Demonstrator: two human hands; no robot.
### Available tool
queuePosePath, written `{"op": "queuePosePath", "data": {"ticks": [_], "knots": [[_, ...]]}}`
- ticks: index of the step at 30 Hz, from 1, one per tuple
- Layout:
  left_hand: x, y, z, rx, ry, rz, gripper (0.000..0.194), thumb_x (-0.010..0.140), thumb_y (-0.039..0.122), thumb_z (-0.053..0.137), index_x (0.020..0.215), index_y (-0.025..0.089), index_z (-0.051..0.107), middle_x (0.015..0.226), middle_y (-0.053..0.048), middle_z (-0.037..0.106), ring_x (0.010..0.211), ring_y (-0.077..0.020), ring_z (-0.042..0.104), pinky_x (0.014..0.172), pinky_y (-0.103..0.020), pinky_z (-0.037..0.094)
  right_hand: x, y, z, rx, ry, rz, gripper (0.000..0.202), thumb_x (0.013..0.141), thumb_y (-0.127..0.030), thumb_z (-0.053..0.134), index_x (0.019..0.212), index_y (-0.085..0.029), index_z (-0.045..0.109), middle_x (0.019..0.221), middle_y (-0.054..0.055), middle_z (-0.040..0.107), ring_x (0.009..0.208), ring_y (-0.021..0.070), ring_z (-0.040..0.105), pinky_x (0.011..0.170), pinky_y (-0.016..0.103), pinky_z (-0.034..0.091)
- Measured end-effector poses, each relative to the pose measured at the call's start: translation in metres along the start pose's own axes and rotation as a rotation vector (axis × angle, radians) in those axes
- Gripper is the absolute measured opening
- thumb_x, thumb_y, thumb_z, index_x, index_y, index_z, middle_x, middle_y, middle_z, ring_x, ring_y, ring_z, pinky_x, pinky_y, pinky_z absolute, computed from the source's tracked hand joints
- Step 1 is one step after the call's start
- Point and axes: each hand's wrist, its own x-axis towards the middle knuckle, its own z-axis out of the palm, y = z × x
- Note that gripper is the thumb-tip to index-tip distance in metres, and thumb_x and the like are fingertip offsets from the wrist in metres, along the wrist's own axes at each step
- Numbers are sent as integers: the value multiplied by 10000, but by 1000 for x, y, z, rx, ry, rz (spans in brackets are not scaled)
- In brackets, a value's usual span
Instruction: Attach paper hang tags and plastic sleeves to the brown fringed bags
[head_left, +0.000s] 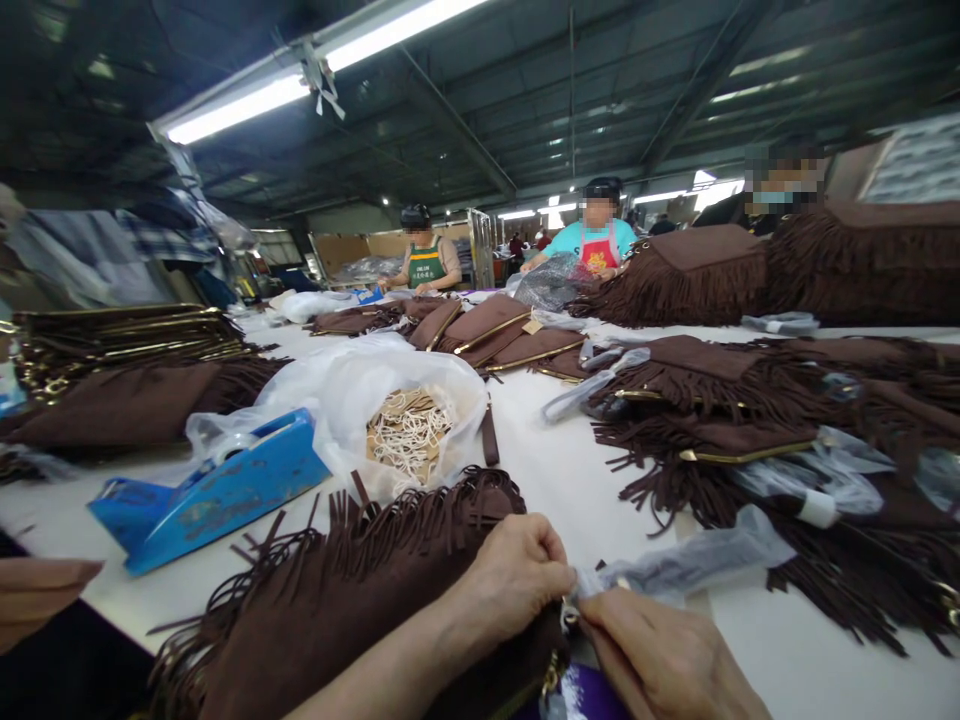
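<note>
A brown suede bag with long fringe (352,580) lies at the near edge of the white table (555,470), right in front of me. My left hand (517,575) rests on its right end with fingers pinched at a small metal fitting (570,612). My right hand (660,655) meets it from the right, fingertips pinching the same spot where a crumpled clear plastic wrap (690,562) begins. A gold ring (553,675) hangs at the bag's corner below the hands.
A blue tape dispenser (214,490) sits left. Behind the bag an open plastic bag of tags with white strings (409,430). Stacks of brown fringed bags lie right (720,400) and left (127,395). Three people work at the table's far side.
</note>
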Motion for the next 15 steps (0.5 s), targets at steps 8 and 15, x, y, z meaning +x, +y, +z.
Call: {"op": "queuePosePath", "data": {"ticks": [8, 15], "knots": [[-19, -4, -5, 58, -154, 151, 239, 593, 134, 552, 812, 180, 467, 643, 57, 497, 569, -79, 422, 505, -192, 288, 0, 2, 0, -58, 24, -56, 265, 883, -93, 346, 780, -167, 579, 621, 26, 591, 551, 143, 568, 502, 243, 397], [-17, -4, 3, 81, -110, 54, 355, 495, 109, 598, 804, 194, 447, 589, 86, 474, 533, -80, 407, 482, -199, 265, 4, 2, -2, 125, -22, 127, 239, 892, -168, 367, 760, -193, 564, 637, -2, 596, 575, 124, 580, 514, 217, 411]]}}
